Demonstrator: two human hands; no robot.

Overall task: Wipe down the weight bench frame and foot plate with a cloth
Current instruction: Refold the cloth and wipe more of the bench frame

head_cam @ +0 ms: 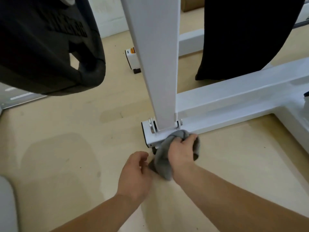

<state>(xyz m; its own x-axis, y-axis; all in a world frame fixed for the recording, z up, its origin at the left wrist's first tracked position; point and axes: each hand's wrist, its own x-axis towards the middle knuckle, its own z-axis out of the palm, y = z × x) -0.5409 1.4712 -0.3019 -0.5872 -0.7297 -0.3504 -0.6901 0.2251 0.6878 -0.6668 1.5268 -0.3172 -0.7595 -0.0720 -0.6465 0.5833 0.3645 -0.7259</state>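
A white steel bench frame stands on the beige floor: an upright post (158, 64) bolted to a low base beam (234, 104) that runs off to the right. My right hand (181, 152) grips a grey cloth (163, 162) and presses it against the near end of the base beam, just below the post's bolts. The cloth hangs down over the beam's end cap. My left hand (136, 174) hovers beside the cloth's lower end with loosely curled fingers; whether it touches the cloth is unclear.
A black weight plate (50, 46) hangs at upper left, close above the floor. The black bench pad (247, 34) fills the upper right. A second white frame foot (133, 59) stands behind the post. Another base beam (294, 121) branches toward me at right.
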